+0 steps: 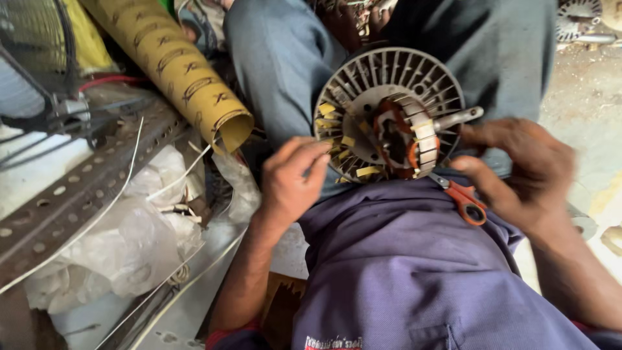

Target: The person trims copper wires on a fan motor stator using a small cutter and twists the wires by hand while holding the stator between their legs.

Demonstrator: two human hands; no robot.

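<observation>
A round grey fan motor housing (363, 84) with radial ribs rests on my lap, its stator core and copper windings (405, 136) facing me and a metal shaft (460, 118) sticking out to the right. My left hand (291, 181) grips the housing's lower left rim. My right hand (525, 172) is at the right side, fingers curled near the shaft and windings; whether it touches them is unclear. Orange-handled scissors (465, 201) lie on my purple shirt just under the motor, beside my right hand.
A yellow-brown roll of insulating paper (175, 71) leans at upper left. A perforated metal angle bar (71, 194), white wires and crumpled clear plastic bags (129, 246) lie at left. A fan guard (32, 58) stands far left. More motor parts (580, 19) lie at upper right.
</observation>
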